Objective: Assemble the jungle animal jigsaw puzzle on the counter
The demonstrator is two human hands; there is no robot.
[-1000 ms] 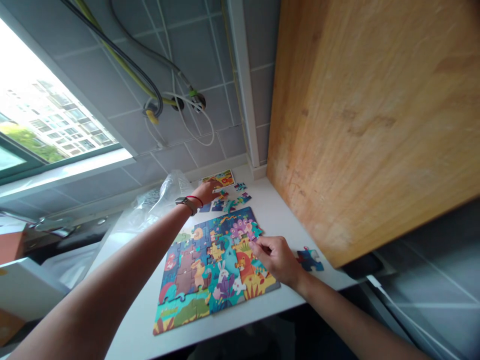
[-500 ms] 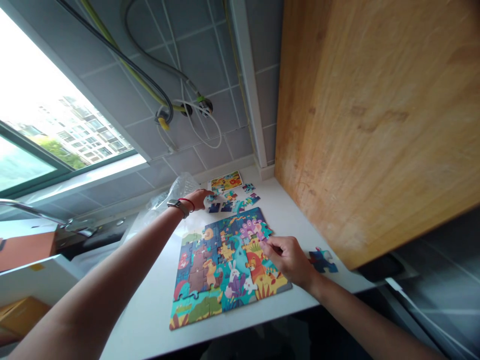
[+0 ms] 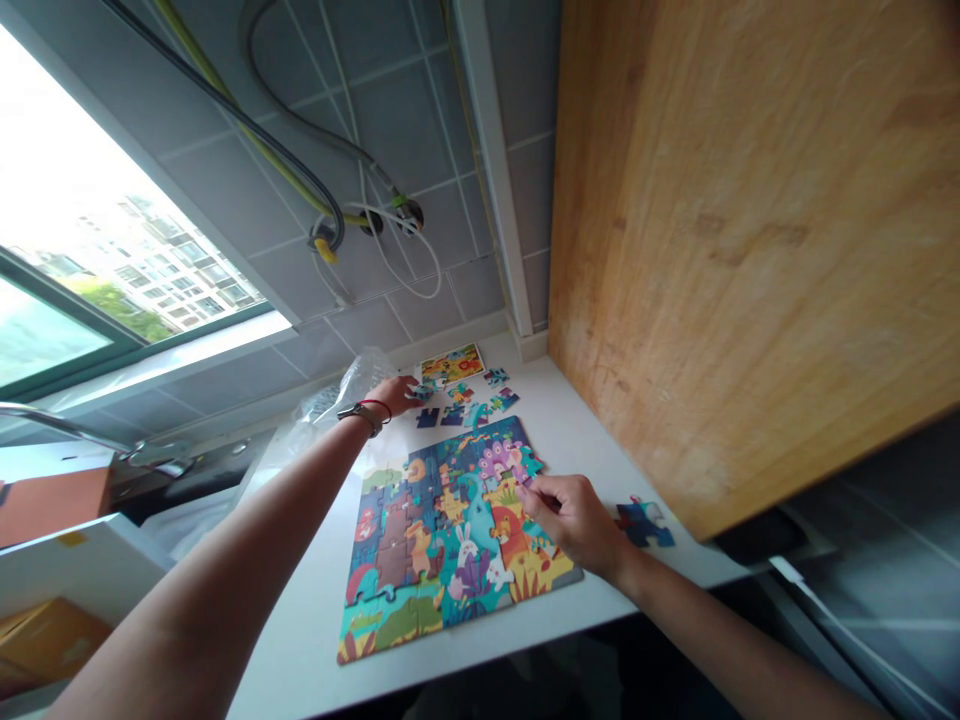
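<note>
A largely assembled jigsaw puzzle [image 3: 450, 540] with cartoon animals lies flat on the white countertop [image 3: 300, 640]. My right hand [image 3: 571, 512] is closed in a pinch at the puzzle's right side, on a teal and pink puzzle piece [image 3: 529, 462] that overlaps the picture. Beyond the puzzle's far edge, my left hand [image 3: 394, 396] reaches out, its fingers closed on a bluish puzzle piece [image 3: 426, 390]. Several loose pieces [image 3: 452, 414] lie beside that hand. A small picture card [image 3: 456, 365] of the animals rests behind them.
More loose pieces [image 3: 645, 523] lie right of my right wrist. Crumpled clear plastic [image 3: 330, 400] sits left of my left hand. A wooden panel [image 3: 735, 250] rises along the right side. Hoses [image 3: 292, 170] hang on the tiled wall. A faucet [image 3: 142, 452] is at far left.
My left hand has shifted very slightly among the loose pieces, and its fingers have drawn in a little. The right hand stays nearly still at the puzzle's right side.
</note>
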